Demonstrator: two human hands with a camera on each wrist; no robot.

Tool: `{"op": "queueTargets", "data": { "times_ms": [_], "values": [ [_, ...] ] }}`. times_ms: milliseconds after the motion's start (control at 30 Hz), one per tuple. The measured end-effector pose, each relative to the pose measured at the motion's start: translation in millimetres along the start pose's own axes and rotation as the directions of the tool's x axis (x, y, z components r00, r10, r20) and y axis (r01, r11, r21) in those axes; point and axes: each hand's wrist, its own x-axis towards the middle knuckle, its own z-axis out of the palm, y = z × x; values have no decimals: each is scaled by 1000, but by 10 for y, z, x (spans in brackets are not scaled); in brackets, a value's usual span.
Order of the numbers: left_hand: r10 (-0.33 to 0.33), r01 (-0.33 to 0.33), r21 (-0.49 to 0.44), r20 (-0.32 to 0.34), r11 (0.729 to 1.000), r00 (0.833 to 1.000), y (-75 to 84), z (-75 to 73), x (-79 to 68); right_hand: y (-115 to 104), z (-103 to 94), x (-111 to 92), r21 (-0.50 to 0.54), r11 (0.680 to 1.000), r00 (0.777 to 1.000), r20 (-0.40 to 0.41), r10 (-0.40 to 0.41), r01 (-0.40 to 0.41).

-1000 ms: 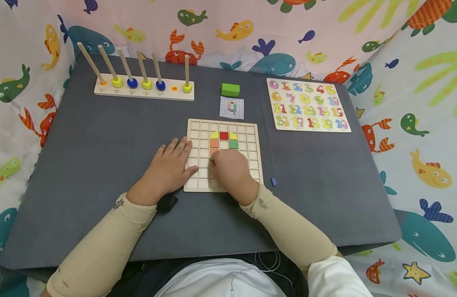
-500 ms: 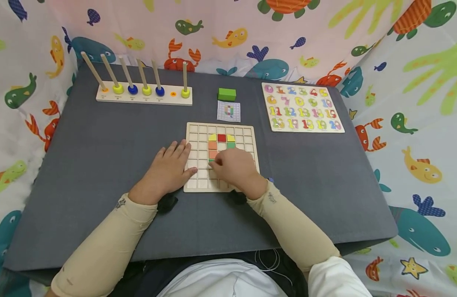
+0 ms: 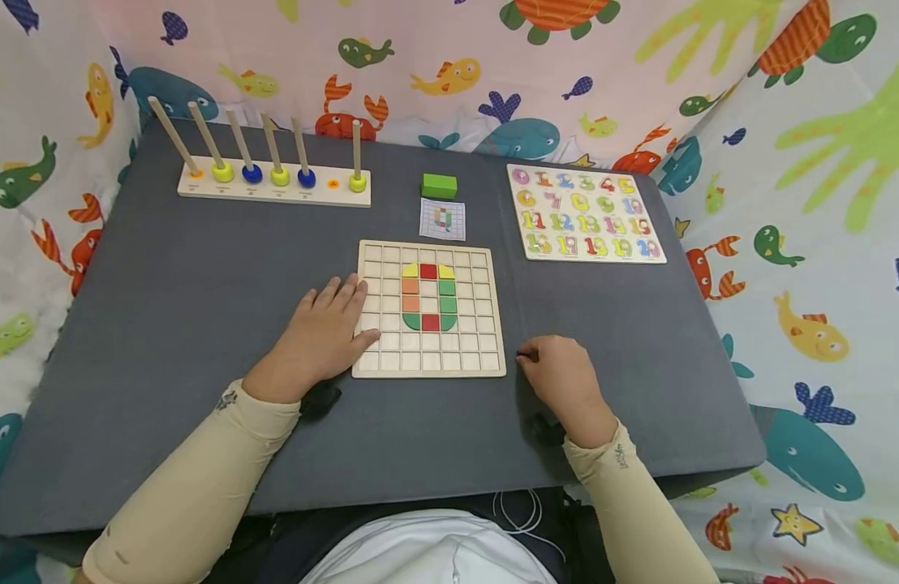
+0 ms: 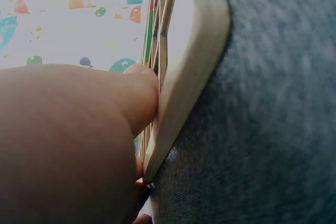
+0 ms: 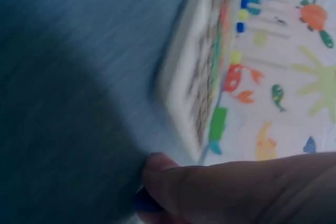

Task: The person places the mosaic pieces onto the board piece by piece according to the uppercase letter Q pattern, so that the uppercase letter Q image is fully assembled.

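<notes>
A wooden grid board (image 3: 467,357) lies on the table, with yellow, red, orange and green tiles (image 3: 447,305) forming a ring round one bare cell. My left hand (image 3: 314,337) rests flat at the board's left edge; its thumb (image 4: 139,95) touches the rim in the left wrist view. Right of the board, my right hand (image 3: 562,377) is low over the table. Its thumb and forefinger pinch a small blue piece (image 5: 147,201), mostly hidden by the fingers.
Above the board lie a small printed pattern card (image 3: 442,220) and a green block (image 3: 438,186). A peg stand with rings (image 3: 274,191) is at the back left. A number board (image 3: 588,215) lies at the back right.
My right hand has left the tiles and moved right, off the board, to the blue piece on the table. The lower tiles now show. My left hand stays in place.
</notes>
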Motion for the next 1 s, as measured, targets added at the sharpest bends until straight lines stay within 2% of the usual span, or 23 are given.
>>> {"op": "queueTargets", "data": {
  "times_ms": [67,133,233,367,500,600,733,867,1000],
  "values": [
    [-3,3,5,-8,1000,1000,-47,-1,-3,-131,33,38,46,996,995,-71,-72,76],
    [-6,6,6,-12,1000,1000,-86,26,-17,-303,71,101,62,983,981,-99,-165,172],
    [-5,4,-7,-15,1000,1000,-106,113,-59,-568,157,189,49,961,960,-66,-270,274],
    [13,-13,-25,-3,1000,1000,-22,198,-48,-732,275,193,-21,957,957,-13,-289,289],
    [34,-34,-7,-13,999,999,90,185,29,-722,295,131,-93,954,954,-71,-293,286],
    [43,-43,18,-13,999,999,115,144,71,-688,309,127,-113,949,945,-116,-306,294],
    [45,-45,16,-3,999,999,104,166,86,-588,353,167,-104,927,922,-113,-370,360],
    [46,-47,-14,-19,999,999,56,358,24,-442,486,124,-61,907,899,-123,-420,416],
    [78,-79,-11,-77,997,994,-1,612,-90,-312,723,-8,-7,895,873,-217,-437,447]
  ]
}}
